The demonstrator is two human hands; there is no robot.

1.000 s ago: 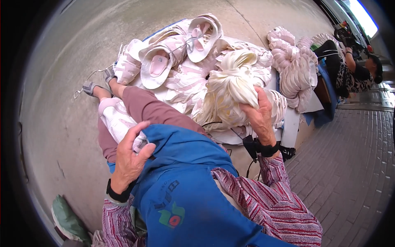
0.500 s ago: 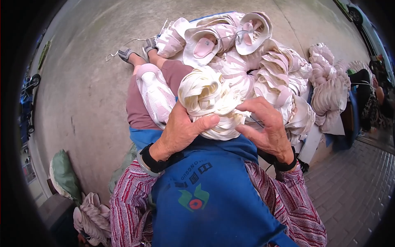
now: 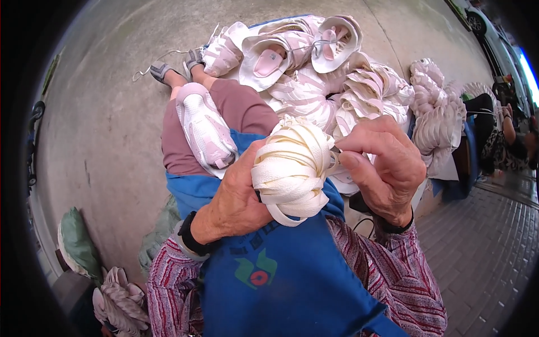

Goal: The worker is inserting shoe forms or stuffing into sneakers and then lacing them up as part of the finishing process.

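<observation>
A ball-like bundle of flat cream-white laces (image 3: pixel 292 168) is held up over my lap. My left hand (image 3: pixel 238 194) wraps round its left side and underside. On the other side, my right hand (image 3: pixel 387 163) has thumb and forefinger pinched together against the bundle's edge. Something thin and greyish shows at those fingertips, too small to name, beside a lace strand. A white and pink shoe upper (image 3: pixel 205 126) lies across my left thigh, left of the bundle.
Strung stacks of white and pink shoe uppers (image 3: pixel 303 90) pile up beyond my knees, with another stack (image 3: pixel 438 118) to the right. A person (image 3: pixel 499 121) sits at the far right. A green sack (image 3: pixel 80 241) and more uppers (image 3: pixel 120 303) are at lower left.
The bundle has turned, showing its wrapped strands side-on, and sits slightly lower and to the right. My right fingers went from spread to pinched at its edge. My left hand stays round it.
</observation>
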